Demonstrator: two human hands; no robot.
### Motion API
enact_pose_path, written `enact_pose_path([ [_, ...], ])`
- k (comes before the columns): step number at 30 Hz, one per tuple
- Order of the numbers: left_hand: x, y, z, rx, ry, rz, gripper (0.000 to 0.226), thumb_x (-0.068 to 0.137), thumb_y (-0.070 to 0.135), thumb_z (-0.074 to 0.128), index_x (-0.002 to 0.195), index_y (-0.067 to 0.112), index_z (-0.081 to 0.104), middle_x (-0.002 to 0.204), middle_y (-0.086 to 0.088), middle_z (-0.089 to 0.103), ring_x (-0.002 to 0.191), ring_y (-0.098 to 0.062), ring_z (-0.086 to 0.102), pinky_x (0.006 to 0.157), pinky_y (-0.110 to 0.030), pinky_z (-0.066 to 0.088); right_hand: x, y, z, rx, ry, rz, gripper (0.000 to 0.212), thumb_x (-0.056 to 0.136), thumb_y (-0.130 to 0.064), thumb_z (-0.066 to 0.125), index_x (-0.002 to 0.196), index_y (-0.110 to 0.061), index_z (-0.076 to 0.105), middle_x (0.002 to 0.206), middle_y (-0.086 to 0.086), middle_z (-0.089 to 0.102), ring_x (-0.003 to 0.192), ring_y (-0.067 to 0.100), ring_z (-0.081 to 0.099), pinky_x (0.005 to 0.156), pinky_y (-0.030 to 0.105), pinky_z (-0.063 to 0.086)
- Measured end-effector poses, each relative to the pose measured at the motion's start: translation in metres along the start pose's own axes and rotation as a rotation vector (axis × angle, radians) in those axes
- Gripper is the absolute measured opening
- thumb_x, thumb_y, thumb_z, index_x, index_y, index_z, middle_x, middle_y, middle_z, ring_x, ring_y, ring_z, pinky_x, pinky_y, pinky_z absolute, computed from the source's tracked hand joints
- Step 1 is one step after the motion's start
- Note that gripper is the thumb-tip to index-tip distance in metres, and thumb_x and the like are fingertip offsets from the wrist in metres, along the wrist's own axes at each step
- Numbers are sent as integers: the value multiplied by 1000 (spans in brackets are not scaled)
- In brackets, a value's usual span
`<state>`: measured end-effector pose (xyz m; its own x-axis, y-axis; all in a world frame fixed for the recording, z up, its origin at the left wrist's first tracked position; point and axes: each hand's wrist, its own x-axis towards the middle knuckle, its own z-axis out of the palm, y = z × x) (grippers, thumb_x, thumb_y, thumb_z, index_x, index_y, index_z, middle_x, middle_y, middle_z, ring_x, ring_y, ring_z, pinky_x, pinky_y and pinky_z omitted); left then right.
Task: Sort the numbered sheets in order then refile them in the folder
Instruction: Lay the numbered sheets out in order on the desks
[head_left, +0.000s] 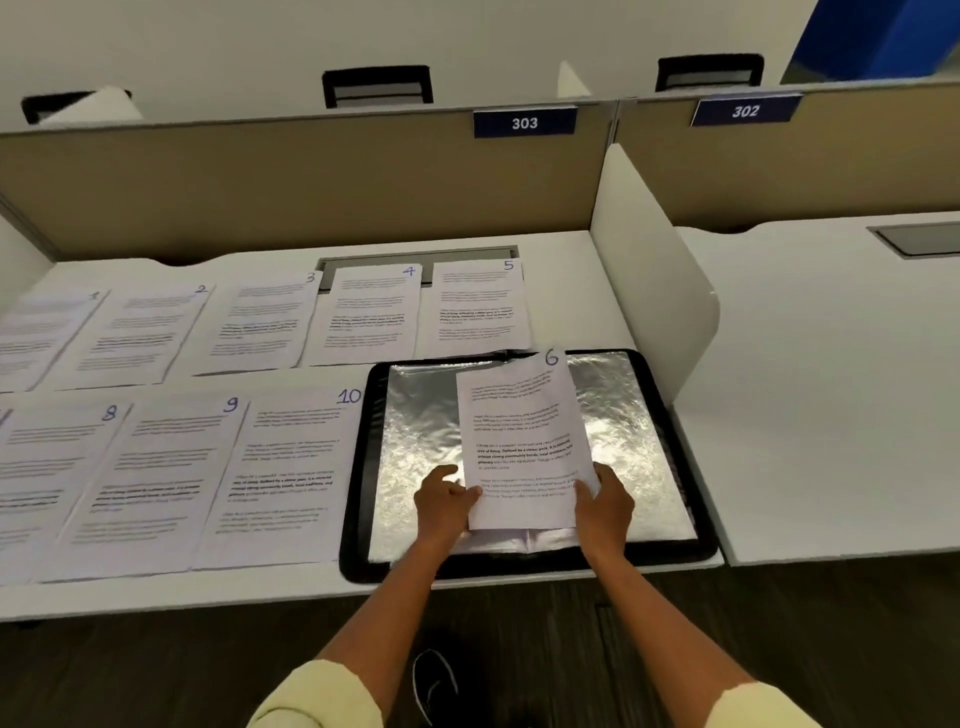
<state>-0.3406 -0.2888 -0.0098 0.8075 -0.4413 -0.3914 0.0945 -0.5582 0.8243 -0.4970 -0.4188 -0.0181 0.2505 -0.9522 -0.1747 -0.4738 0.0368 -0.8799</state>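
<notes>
1. While both hands grip its near corners, sheet 6 (524, 441) is held above the open folder (670, 415) at the desk's (597, 291) front right corner, long axis running front to back, its numbered top pointing toward the rear partition (260, 192) and leaning slightly right.
2. Left hand (444, 501) pinches the sheet's near left edge, thumb raised; right hand (605, 506) curls its fingers around the near right corner.
3. Sheets 1 (41, 332), 2 (140, 332), 3 (260, 322), 4 (369, 312) and 5 (475, 304) lie side by side along the desk's rear edge; 8 (57, 483), 9 (156, 478) and 10 (285, 478) line the front edge, 10 touching the folder's left rim.
4. Inside the black-edged folder lies a silvery, crinkled lining, with pale pages showing at its near edge beneath the held sheet.
5. A white divider (649, 280) stands just right of the folder; labels 303 (524, 123) and 302 (745, 110) hang on the partition.
</notes>
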Motion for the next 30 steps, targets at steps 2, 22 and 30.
enact_pose_path([
  [2,13,4,2,-13,-33,-13,28,77,11,80,101,7,66,90,-11,71,83,-22,69,74,-37,59,5,-6,-1,28,28,-4,14,98,-7,56,90,-17,64,84,-5,64,81,17,64,72,32,55],
  [22,128,74,14,-240,-208,51,11,76,7,81,78,11,72,86,-6,75,83,-23,72,82,-44,59,72,-43,30,732,269,425,21,83,-18,80,97,-7,69,92,9,73,81,26,69,73,38,59],
  [30,158,112,48,-207,-167,76,13,76,9,82,74,14,70,82,-6,74,81,-22,71,80,-36,59,126,-59,34,479,215,389,24,88,-9,74,69,-4,61,60,8,61,49,14,51,53,25,48],
])
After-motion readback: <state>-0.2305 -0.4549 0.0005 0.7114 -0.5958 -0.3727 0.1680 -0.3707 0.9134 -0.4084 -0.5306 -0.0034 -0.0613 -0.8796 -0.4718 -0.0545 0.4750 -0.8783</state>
